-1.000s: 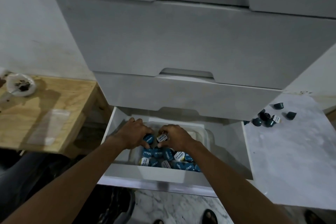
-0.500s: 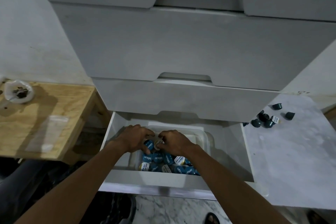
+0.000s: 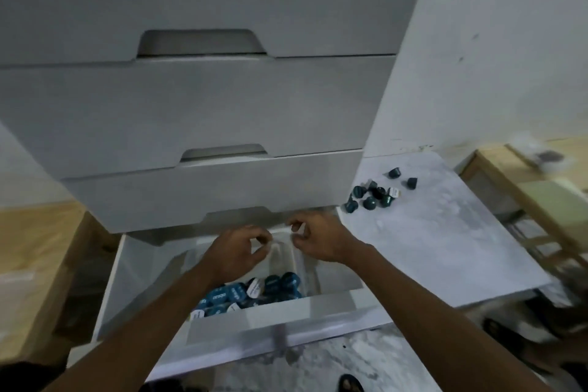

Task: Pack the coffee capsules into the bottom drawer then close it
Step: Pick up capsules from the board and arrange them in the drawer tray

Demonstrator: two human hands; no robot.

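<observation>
Blue capsules jumbled, mostly facing upward

Blue capsules heaped in btm drawer (pulled open); loose capsules outside, to rt.

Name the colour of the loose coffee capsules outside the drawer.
The loose coffee capsules are dark teal, one showing a white lid; clearest in the head view.

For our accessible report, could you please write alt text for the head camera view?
The left hand and right hand hover with curled fingers over the open bottom drawer, where a clear container holds blue coffee capsules. Dark loose capsules lie on the marble surface to the right of the white drawer unit.
</observation>
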